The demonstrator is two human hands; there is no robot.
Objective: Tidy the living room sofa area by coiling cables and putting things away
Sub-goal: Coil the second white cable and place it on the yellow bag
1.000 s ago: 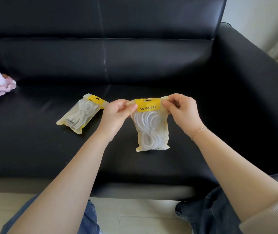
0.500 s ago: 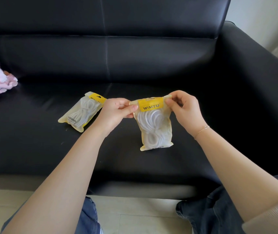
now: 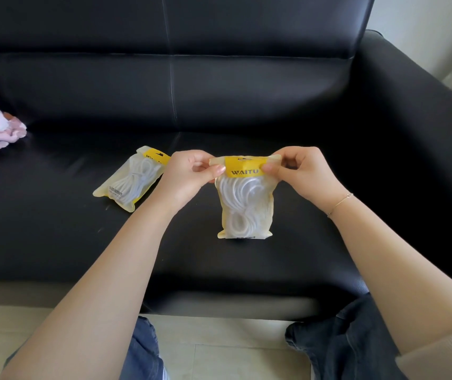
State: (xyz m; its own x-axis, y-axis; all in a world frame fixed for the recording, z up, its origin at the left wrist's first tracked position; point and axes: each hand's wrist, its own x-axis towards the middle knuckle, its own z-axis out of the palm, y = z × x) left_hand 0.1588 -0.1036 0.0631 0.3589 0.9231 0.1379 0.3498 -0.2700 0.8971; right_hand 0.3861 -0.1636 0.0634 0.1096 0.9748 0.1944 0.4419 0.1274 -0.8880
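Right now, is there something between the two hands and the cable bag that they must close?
Nothing visible does. The left hand and right hand already pinch the top corners of the held cable bag, thumbs on its yellow label. The second cable bag lies apart on the sofa.

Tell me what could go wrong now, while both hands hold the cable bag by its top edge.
1. The left hand and right hand only pinch the top corners of the held bag; if it is pulled open sharply, the white cable may spill onto the sofa.
2. The thin plastic might tear under the yellow label.
3. The second bag lies close by the left hand and could be knocked.
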